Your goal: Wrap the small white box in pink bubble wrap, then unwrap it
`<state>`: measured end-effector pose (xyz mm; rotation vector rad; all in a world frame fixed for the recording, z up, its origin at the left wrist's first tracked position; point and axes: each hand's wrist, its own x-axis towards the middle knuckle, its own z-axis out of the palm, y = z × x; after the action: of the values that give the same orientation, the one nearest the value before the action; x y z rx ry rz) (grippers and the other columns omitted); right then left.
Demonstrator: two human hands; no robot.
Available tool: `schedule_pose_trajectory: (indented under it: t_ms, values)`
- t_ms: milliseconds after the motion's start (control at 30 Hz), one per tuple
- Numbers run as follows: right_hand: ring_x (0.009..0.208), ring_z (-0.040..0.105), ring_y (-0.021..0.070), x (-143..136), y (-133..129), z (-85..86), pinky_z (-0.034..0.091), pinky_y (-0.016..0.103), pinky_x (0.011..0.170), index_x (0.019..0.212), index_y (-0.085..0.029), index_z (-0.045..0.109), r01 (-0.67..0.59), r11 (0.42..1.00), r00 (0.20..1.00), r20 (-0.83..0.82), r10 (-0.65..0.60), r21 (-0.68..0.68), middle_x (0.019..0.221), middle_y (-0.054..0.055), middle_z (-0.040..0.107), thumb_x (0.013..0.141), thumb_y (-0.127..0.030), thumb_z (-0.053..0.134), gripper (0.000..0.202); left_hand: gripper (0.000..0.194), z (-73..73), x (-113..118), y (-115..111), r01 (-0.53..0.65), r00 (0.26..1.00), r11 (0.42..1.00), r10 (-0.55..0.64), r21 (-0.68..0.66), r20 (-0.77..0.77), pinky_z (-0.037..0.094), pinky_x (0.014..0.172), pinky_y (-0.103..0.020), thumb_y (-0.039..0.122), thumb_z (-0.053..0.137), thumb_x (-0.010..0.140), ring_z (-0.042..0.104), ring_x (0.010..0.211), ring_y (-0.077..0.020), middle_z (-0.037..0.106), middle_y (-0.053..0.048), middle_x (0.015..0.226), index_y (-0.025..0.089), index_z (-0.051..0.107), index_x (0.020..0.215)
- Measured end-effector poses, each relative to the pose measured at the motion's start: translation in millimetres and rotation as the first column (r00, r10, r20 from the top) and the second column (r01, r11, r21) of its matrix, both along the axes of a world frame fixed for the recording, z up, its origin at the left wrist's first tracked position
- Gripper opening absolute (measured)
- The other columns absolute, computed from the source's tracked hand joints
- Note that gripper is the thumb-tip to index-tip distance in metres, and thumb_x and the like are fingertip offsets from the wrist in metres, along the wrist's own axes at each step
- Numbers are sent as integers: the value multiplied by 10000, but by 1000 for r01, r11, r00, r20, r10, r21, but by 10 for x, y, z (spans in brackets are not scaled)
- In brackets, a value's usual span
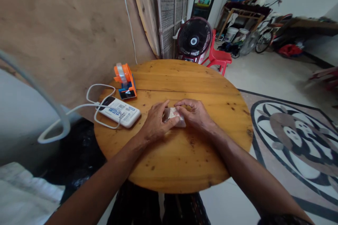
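Observation:
A small pale packet [180,123], whitish with a hint of pink, lies on the round wooden table [169,168] between my hands. My left hand [158,119] grips it from the left, its thumb laid across the near side. From the right, my right hand [194,112] pinches at the packet's far upper edge with thumb and forefinger. Whether those fingertips hold a flap or a bit of film is too small to make out. Fingers cover much of the packet, so its exact kind cannot be told.
An orange and blue tape dispenser [127,81] stands at the table's back left. Nearer lies a white power bank [124,114] with a looped white cable [91,104]. Beyond the table are a black fan [194,37] and a red plastic chair [220,56]. A wall borders the left side.

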<state>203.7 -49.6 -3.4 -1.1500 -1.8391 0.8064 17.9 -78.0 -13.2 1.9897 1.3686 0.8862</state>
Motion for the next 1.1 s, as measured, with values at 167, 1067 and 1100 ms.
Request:
schedule_pose_trajectory:
  t_ms: [167,1067,1100]
  values:
    - [724,641,159,8,-17,20,494,266,662,828,-190,716,18,999,1000,9,-18,39,788,19,711,841,-335,590,192,591,-12,9,-9,1,1000,1000,-1,24,-19,343,1063,-465,497,489,898,479,1221,-299,553,-161,1305,148,455,1373]
    - [887,670,195,1,-92,55,480,345,830,853,-204,630,18,956,984,163,-69,293,951,52,725,895,-236,533,111,619,-1,-7,-15,-25,997,999,28,39,-73,393,1014,-440,486,498,889,509,1136,-272,586,-143,1216,128,438,1391]
    - [867,667,188,-3,-101,63,484,332,809,856,-205,627,26,962,987,149,-69,274,929,49,722,901,-243,525,118,632,-3,-8,-14,-25,997,999,28,40,-76,391,1018,-445,485,517,877,507,1144,-277,583,-147,1221,126,438,1390]
